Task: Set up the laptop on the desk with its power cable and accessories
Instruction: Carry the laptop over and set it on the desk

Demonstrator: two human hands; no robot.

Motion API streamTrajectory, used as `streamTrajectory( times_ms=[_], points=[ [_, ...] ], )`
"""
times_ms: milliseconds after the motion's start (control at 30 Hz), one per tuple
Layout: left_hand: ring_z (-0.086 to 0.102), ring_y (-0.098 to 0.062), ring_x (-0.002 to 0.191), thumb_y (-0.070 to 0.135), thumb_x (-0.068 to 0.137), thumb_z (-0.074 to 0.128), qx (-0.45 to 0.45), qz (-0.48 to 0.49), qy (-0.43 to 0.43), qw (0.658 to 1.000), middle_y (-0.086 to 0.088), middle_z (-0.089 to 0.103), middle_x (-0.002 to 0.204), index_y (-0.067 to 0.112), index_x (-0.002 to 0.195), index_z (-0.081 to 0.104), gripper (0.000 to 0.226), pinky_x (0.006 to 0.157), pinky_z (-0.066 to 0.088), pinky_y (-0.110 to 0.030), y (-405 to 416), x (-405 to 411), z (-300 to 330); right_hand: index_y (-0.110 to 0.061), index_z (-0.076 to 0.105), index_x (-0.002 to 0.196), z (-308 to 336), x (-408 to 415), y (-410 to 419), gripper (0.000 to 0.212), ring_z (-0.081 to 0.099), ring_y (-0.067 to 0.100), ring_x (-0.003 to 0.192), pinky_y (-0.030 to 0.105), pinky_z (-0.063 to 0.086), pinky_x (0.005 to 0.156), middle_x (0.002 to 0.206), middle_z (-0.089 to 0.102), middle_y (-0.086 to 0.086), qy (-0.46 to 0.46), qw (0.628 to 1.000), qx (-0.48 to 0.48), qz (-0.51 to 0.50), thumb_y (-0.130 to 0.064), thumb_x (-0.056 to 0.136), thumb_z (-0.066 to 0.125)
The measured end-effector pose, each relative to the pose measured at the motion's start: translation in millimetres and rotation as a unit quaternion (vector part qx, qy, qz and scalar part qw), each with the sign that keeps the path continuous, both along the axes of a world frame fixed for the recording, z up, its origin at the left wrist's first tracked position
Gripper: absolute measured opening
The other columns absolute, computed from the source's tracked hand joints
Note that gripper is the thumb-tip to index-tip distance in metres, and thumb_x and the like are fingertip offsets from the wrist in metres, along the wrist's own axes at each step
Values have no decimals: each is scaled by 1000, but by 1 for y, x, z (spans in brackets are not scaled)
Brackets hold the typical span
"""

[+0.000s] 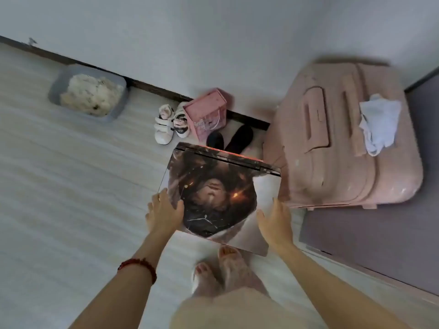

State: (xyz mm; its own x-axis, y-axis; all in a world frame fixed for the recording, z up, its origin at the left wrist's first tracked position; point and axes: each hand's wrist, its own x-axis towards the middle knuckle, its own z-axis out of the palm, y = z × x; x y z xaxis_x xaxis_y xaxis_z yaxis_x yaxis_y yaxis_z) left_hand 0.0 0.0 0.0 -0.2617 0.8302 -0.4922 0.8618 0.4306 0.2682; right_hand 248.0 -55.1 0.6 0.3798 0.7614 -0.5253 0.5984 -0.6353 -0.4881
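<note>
A closed laptop [221, 193] with a dark printed picture on its lid is held in the air above the pale wooden floor, lid facing me. My left hand [164, 211] grips its left edge, thumb on the lid and fingers round the side. My right hand [276, 219] grips its right edge the same way. A red bead bracelet sits on my left wrist. No power cable, accessories or desk are in view.
A pink suitcase [344, 143] lies on its side to the right with a white cloth [377, 124] on it. By the wall: small white shoes [169, 123], a pink gift bag [209, 113], black slippers [229, 138], a grey tray [89, 93] of white stuff. My feet stand below the laptop.
</note>
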Motion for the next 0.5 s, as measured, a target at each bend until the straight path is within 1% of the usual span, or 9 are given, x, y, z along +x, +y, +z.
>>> streamTrajectory(
  times_ms=[100, 200, 267, 333, 400, 500],
  points=[
    [29, -38, 130, 52, 84, 53, -14, -13, 54, 998, -16, 26, 146, 12, 139, 21, 76, 100, 33, -55, 30, -5, -40, -11, 17, 143, -37, 2, 15, 79, 25, 36, 134, 50, 35, 105, 149, 22, 17, -24, 997, -56, -44, -42, 85, 59],
    [18, -38, 137, 63, 73, 61, -43, -30, 73, 996, -13, 13, 153, 14, 144, 7, 102, 105, 26, -58, 49, -11, -73, -11, 2, 146, -64, -2, 26, 101, 16, 36, 139, 51, 30, 107, 154, 9, 15, -21, 992, -100, -75, -51, 78, 65],
    [15, -39, 138, 67, 65, 66, -62, -23, 61, 996, -14, 9, 154, 15, 145, -1, 117, 106, 23, -59, 58, -17, -87, -12, -6, 145, -75, -4, 32, 109, 16, 37, 139, 51, 29, 107, 154, 7, 15, 4, 989, -105, -105, -50, 75, 68],
    [17, -39, 138, 67, 59, 71, -89, -2, 25, 996, -16, 10, 154, 15, 145, -7, 127, 107, 24, -58, 66, -25, -95, -15, -11, 145, -81, -5, 35, 113, 19, 38, 138, 51, 29, 107, 154, 7, 17, 27, 985, -107, -134, -48, 74, 71],
    [20, -39, 137, 58, 56, 78, -88, 15, -20, 996, -19, 16, 151, 13, 145, -3, 129, 106, 27, -57, 70, -31, -98, -19, -12, 145, -84, -8, 35, 114, 22, 39, 137, 51, 29, 107, 152, 10, 18, 37, 981, -107, -161, -45, 73, 74],
    [25, -38, 133, 48, 54, 84, -71, 34, -41, 996, -20, 25, 145, 12, 142, 8, 122, 105, 31, -56, 73, -29, -98, -21, -8, 145, -82, -8, 40, 115, 26, 39, 134, 53, 31, 106, 149, 16, 20, 30, 978, -101, -181, -38, 70, 78]
  ],
)
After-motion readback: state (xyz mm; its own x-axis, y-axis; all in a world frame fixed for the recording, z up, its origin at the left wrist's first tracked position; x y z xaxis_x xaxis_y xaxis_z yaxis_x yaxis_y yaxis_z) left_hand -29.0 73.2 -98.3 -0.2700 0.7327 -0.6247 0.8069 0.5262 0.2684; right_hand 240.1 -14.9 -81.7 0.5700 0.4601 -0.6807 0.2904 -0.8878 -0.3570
